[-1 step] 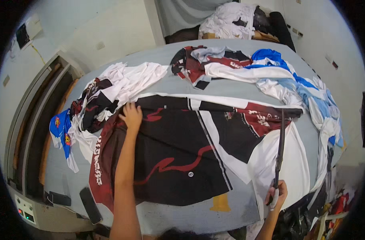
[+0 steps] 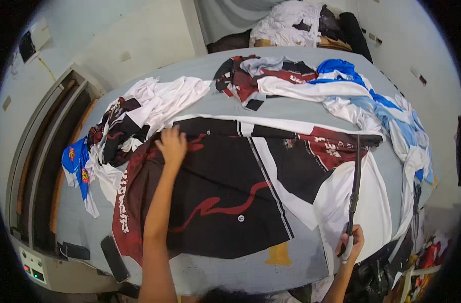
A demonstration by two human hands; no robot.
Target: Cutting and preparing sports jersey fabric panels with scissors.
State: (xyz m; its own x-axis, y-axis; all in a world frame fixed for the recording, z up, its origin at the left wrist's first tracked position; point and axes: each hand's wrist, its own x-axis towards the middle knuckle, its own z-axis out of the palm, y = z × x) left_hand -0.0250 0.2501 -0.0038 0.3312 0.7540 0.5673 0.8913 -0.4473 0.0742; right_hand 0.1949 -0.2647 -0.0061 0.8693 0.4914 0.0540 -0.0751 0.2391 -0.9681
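Observation:
A large black and dark red printed fabric piece (image 2: 215,171) lies spread over the table, with white strips and a white-edged right end. My left hand (image 2: 172,146) rests flat on its upper left part, fingers spread. Low on the right, my right hand (image 2: 350,243) is closed round the handle of what looks like long dark scissors (image 2: 355,187). Their narrow length points away from me and lies over the red printed end of the fabric. White fabric (image 2: 372,202) spreads beneath and beside them. Whether the blades are apart cannot be made out.
Crumpled white cloth (image 2: 175,96) and a blue piece (image 2: 79,159) lie at the left. More red, black and blue garments (image 2: 341,76) line the far and right sides. A phone (image 2: 114,258) lies near the left front edge, beside a machine with a control panel (image 2: 32,262).
My left hand has shifted slightly to the right and away from me over the fabric. My right hand and the scissors have hardly moved.

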